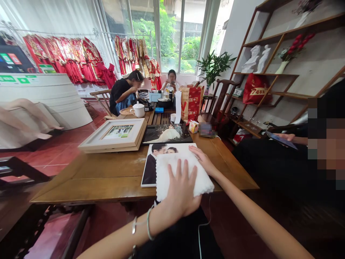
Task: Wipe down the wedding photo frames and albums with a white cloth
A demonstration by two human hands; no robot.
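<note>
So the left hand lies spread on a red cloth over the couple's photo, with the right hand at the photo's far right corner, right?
Not quite: the cloth is white, not red, as the head view shows. The rest holds: the left hand lies spread on it over the couple's photo, with the right hand at the photo's far right corner.

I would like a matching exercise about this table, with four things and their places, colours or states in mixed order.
Things:
1. White cloth
2. Right hand
3. Cup
4. Framed picture

Descriptions:
A. White and lidded
B. Edged in pale wood
C. Under the spread left hand
D. At the far right corner of the couple photo

Pairs: 1-C, 2-D, 3-A, 4-B
</note>
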